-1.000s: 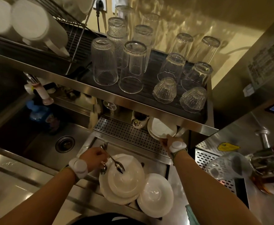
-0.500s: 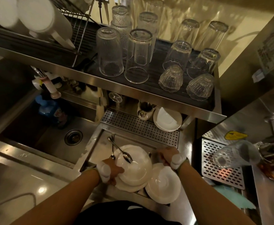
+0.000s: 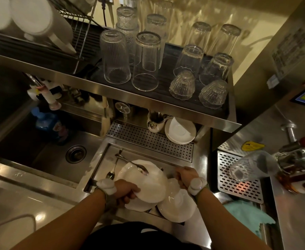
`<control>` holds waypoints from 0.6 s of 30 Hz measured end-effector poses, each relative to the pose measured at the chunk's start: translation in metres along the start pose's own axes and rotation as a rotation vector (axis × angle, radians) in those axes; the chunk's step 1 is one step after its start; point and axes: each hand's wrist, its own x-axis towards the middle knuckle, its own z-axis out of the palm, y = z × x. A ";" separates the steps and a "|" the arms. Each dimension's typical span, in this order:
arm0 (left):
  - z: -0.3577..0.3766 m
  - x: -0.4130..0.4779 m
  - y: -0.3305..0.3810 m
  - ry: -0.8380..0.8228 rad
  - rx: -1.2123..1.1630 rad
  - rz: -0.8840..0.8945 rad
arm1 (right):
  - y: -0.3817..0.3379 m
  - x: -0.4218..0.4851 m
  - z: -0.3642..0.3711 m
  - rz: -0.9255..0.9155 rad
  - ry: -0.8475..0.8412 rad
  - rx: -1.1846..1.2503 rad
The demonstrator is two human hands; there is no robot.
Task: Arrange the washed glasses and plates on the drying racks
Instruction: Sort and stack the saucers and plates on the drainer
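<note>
A stack of white plates [image 3: 148,186] sits in the small basin in front of me, with a spoon [image 3: 138,166] lying across the top plate. My left hand [image 3: 124,193] grips the stack's near-left rim. Another white plate [image 3: 177,207] lies lower right, partly under the stack. My right hand [image 3: 184,177] has its fingers curled where the two rims meet; its grip is hidden. Several upturned glasses [image 3: 147,60] stand on the upper drying shelf [image 3: 148,103]. A pile of white saucers [image 3: 180,131] rests on the perforated drain rack [image 3: 144,138] under that shelf.
A second spoon [image 3: 112,173] lies in the basin. A cutlery cup [image 3: 154,121] stands beside the saucers. The deep sink [image 3: 39,150] is on the left. White mugs [image 3: 30,18] fill the top-left wire rack. On the right are a tipped glass [image 3: 247,166] and a teal cloth [image 3: 245,213].
My right hand came back from the saucers under the shelf to the plates. My left hand let go of the spoon and took hold of the plate stack's rim.
</note>
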 end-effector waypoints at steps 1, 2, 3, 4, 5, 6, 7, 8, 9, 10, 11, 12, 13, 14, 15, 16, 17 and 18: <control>0.002 -0.002 0.001 -0.069 -0.049 0.009 | -0.001 0.001 0.000 0.000 0.004 -0.001; 0.004 -0.004 0.003 -0.140 -0.103 0.024 | -0.001 0.002 0.000 0.001 0.007 -0.005; 0.006 -0.008 0.005 -0.202 -0.150 0.043 | -0.002 0.002 0.001 0.002 0.007 -0.015; 0.007 -0.012 0.007 -0.248 -0.182 0.062 | -0.003 0.002 0.001 0.002 0.005 -0.026; 0.009 -0.017 0.010 -0.278 -0.196 0.080 | -0.003 0.001 0.002 -0.001 0.001 -0.035; 0.011 -0.022 0.014 -0.296 -0.197 0.094 | -0.004 0.001 0.002 -0.004 0.001 -0.043; 0.012 -0.028 0.018 -0.305 -0.183 0.105 | -0.004 0.001 0.002 -0.011 0.004 -0.051; 0.014 -0.033 0.021 -0.307 -0.156 0.117 | -0.005 0.000 0.002 -0.017 0.012 -0.062; 0.015 -0.037 0.025 -0.304 -0.121 0.128 | -0.006 -0.001 0.002 -0.023 0.019 -0.071; 0.015 -0.042 0.028 -0.298 -0.088 0.140 | -0.006 -0.002 0.001 -0.029 0.017 -0.077; 0.015 -0.045 0.032 -0.293 -0.065 0.149 | -0.007 -0.003 0.001 -0.035 0.004 -0.085; 0.014 -0.048 0.035 -0.287 -0.056 0.160 | -0.008 -0.005 0.002 -0.038 -0.021 -0.098; 0.014 -0.051 0.038 -0.286 -0.059 0.175 | -0.009 -0.008 0.003 -0.039 -0.060 -0.115; 0.013 -0.053 0.042 -0.291 -0.074 0.192 | -0.010 -0.011 0.005 -0.031 -0.107 -0.127; 0.012 -0.055 0.046 -0.300 -0.101 0.210 | -0.010 -0.012 0.008 -0.016 -0.155 -0.112; 0.012 -0.056 0.051 -0.309 -0.130 0.235 | -0.009 -0.014 0.009 -0.003 -0.197 -0.058; 0.013 -0.057 0.057 -0.310 -0.160 0.264 | -0.009 -0.015 0.009 0.011 -0.229 0.018; 0.013 -0.057 0.061 -0.285 -0.190 0.293 | -0.010 -0.017 0.010 0.027 -0.246 0.086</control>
